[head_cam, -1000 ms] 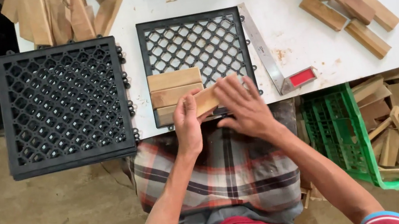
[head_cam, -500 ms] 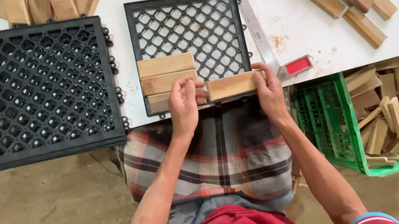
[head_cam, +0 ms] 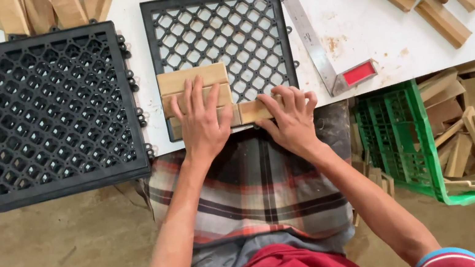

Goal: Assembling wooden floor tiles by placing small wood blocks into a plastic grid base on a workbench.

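Both hands flat, fingers spread: left hand [head_cam: 202,123] presses the wooden slats [head_cam: 191,79] onto the black grid tile [head_cam: 222,27] at the worktop [head_cam: 353,30] near edge; right hand [head_cam: 291,121] pushes another slat [head_cam: 254,111] against them, probably to seat it. Red-handled square [head_cam: 324,47] lies beside the tile; green crate [head_cam: 396,139] of slats sits right

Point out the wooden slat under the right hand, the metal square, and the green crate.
wooden slat [head_cam: 253,111], head view, bare top face
metal square [head_cam: 305,31], head view, steel blade
green crate [head_cam: 393,136], head view, left wall
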